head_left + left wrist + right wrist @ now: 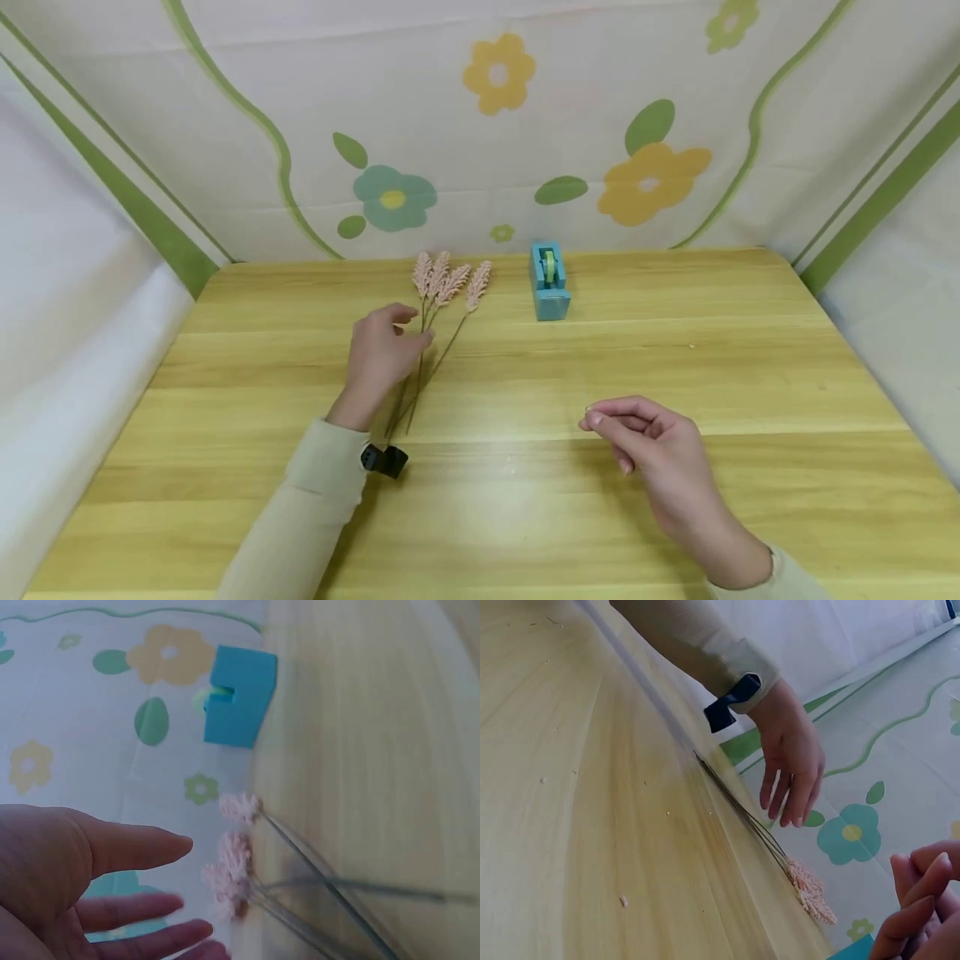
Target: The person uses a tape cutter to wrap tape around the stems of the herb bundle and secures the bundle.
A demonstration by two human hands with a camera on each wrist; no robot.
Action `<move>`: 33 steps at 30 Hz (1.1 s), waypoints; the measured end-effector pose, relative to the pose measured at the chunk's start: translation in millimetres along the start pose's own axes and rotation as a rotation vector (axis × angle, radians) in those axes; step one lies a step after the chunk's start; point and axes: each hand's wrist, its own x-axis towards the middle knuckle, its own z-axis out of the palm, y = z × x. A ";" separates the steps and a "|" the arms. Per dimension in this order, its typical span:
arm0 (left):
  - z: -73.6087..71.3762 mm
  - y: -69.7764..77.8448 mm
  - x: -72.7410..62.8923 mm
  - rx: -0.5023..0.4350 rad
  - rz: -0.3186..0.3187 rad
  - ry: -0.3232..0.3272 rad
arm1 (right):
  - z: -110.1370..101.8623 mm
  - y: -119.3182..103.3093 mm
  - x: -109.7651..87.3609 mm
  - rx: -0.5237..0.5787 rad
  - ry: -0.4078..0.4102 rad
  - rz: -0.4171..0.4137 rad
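Several pink artificial flower stalks with thin dark stems lie on the table at centre left; one head is set apart to the right, its stem crossing the others. My left hand is over the stems, just below the heads, thumb and fingers apart and nothing between them. In the left wrist view the flower heads are beyond its fingertips. My right hand is at centre right above the table, its thumb and index fingertips touching, the other fingers curled. No object shows between those tips.
A blue tape dispenser with a green roll stands near the table's back edge, right of the flowers. The wooden table meets a white flower-print cloth behind it. A black wrist device sits at the left cuff.
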 end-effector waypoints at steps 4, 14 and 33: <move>-1.6 -7.2 -5.2 0.141 -0.037 -0.036 | 2.6 -2.9 0.6 -0.008 -0.008 0.007; 15.5 -17.6 -1.9 0.225 -0.088 -0.065 | 6.5 -5.6 2.8 -0.026 -0.022 0.016; 47.4 -8.3 3.8 -0.100 -0.211 0.057 | 5.0 0.2 5.0 -0.036 -0.048 0.011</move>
